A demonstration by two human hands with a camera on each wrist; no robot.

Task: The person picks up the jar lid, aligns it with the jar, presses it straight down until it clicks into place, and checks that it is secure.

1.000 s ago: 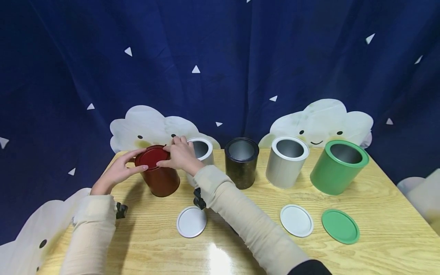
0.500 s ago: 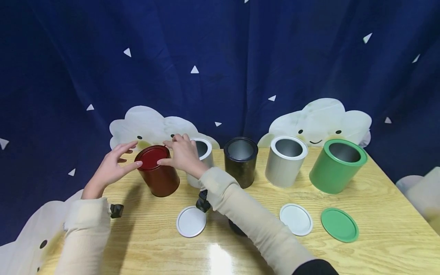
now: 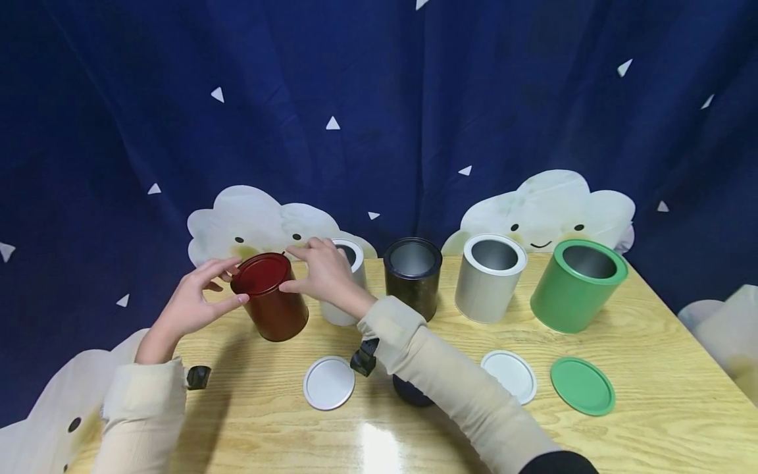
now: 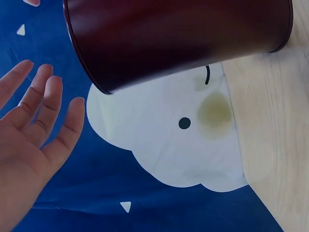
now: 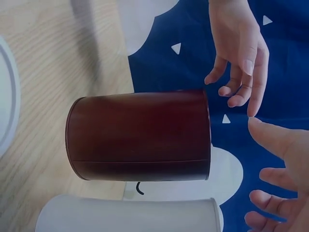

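At the far left, the left grip (image 3: 195, 303) is being held released, its fingers loosely bent just beside the rim of the red can (image 3: 276, 313). This can is being carried upright by the bench (image 3: 663, 421), between both hands, its top being closed by a red lid (image 3: 262, 273). On its other side, the right grip (image 3: 322, 271) is likewise being held released, apart from the can; behind it, a white can (image 3: 339, 314) is being partly hidden. In front, a white lid (image 3: 329, 383) is being supported. Next, an open black can (image 3: 412, 289) is being seen, a black lid (image 3: 408, 390) being partly covered by the right sleeve (image 3: 462, 398). Farther right, an open pale can (image 3: 487, 293) and an open green can (image 3: 568, 299) are being fronted by a second white lid (image 3: 510, 374) and a green lid (image 3: 583, 386).
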